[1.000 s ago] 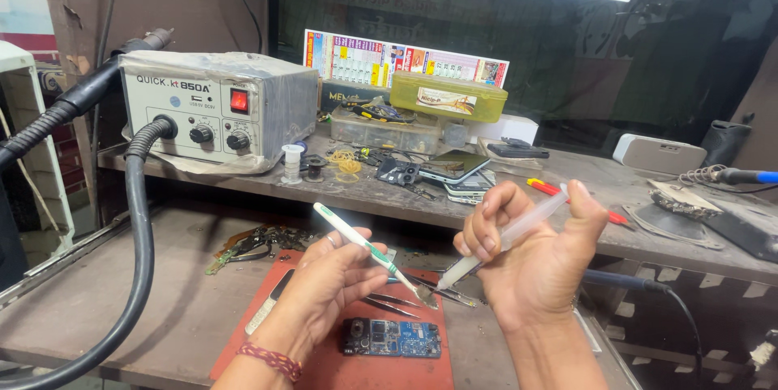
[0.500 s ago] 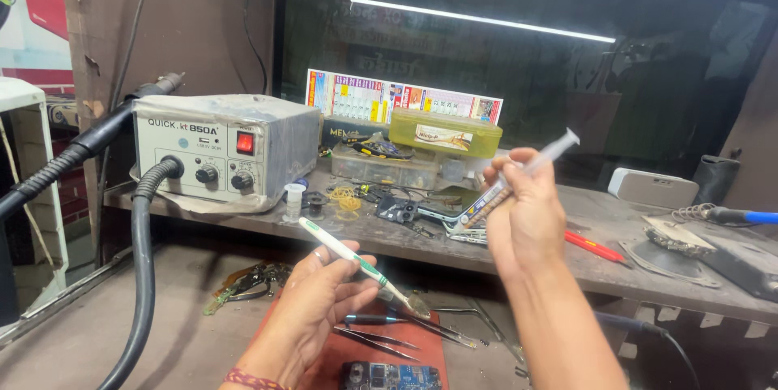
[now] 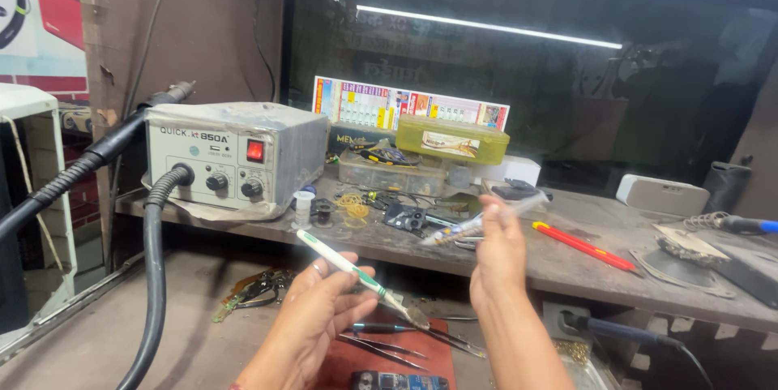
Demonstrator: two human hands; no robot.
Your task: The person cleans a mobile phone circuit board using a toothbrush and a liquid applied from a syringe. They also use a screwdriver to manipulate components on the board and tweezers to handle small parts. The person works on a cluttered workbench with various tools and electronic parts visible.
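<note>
My left hand (image 3: pixel 320 309) holds a white and green toothbrush (image 3: pixel 356 276) by its handle, bristle end pointing down to the right over the red mat (image 3: pixel 381 362). My right hand (image 3: pixel 498 256) is raised over the shelf edge and grips a clear syringe (image 3: pixel 478 224) that lies nearly level, tip pointing left. Tweezers (image 3: pixel 405 345) lie on the mat below the hands. The top edge of a phone circuit board (image 3: pixel 389 380) shows at the bottom of the view.
A grey hot-air rework station (image 3: pixel 231 155) with a black hose (image 3: pixel 150 276) stands on the shelf at left. Behind are a yellow-green parts box (image 3: pixel 452 139), small parts and wires. A red screwdriver (image 3: pixel 583 246), a white box (image 3: pixel 660 194) and a soldering iron (image 3: pixel 733 224) sit at right.
The view has tilted up, so the mat and board have slid toward the bottom. My right hand has lowered the syringe from steeply upright to nearly level. My left hand keeps the toothbrush.
</note>
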